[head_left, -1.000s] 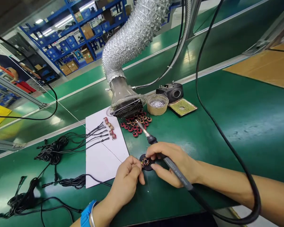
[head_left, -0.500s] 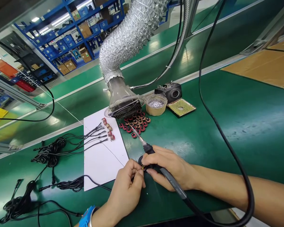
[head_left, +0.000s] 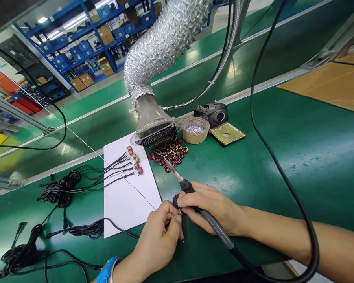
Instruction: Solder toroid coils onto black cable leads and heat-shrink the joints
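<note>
My left hand point(head_left: 159, 237) is closed, its thumb and finger pinching the end of a black cable point(head_left: 119, 227) where short yellow and red wires point(head_left: 180, 211) come out. A thin solder wire point(head_left: 140, 191) runs down to these fingers. Across my right hand point(head_left: 214, 208) lies a soldering iron point(head_left: 173, 169), tip pointing up and away toward the coils. The same hand's thumb and forefinger close at the wires, beside a small round black part point(head_left: 175, 201) partly hidden by the fingers. Whether they also grip that part is unclear.
A fume duct point(head_left: 156, 129) hangs over a pile of red-and-black ring coils point(head_left: 172, 153). Behind stand a solder tub point(head_left: 194, 133), a black holder point(head_left: 214, 114) and a sponge tray point(head_left: 227, 135). A white sheet point(head_left: 129, 204) carries cable ends; bundled black cables point(head_left: 63, 188) lie left.
My right thumb and forefinger have drawn closer together at the wires. Both hands stay nearly in place, and the view has shifted slightly.
</note>
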The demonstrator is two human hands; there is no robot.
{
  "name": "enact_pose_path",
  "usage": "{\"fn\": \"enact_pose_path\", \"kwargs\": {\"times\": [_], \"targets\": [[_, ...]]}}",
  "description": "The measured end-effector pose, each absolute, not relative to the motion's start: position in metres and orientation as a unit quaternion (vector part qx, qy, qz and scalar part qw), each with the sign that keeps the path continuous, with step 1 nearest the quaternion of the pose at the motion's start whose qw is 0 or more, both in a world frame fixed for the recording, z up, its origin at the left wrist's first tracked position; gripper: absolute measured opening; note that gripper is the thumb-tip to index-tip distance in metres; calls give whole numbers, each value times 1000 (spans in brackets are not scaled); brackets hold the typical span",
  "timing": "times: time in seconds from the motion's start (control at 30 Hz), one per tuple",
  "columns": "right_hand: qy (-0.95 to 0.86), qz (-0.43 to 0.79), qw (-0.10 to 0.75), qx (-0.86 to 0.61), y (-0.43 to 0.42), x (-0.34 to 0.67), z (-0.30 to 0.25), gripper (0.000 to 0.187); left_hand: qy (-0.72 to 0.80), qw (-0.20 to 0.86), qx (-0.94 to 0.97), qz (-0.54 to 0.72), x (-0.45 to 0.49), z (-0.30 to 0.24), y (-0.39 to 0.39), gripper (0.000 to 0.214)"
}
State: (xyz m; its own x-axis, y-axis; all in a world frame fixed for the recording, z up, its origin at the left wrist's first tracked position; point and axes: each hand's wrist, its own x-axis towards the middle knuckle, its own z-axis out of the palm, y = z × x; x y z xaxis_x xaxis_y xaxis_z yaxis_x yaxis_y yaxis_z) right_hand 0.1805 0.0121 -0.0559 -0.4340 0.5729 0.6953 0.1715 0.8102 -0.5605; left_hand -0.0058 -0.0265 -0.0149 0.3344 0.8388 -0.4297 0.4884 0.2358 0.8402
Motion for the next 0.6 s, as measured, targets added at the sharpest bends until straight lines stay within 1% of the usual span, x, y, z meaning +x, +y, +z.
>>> {"fn": "enact_pose_path", "kwargs": {"times": [0.33, 0.6], "targets": [[-823, 218, 476, -218, 11, 182, -56, 30, 546, 517, 641, 153, -5, -15, -30, 14], [-828, 222, 462, -227, 9, 183, -56, 27, 546, 473, 679, 135, -5, -14, -33, 14]]}}
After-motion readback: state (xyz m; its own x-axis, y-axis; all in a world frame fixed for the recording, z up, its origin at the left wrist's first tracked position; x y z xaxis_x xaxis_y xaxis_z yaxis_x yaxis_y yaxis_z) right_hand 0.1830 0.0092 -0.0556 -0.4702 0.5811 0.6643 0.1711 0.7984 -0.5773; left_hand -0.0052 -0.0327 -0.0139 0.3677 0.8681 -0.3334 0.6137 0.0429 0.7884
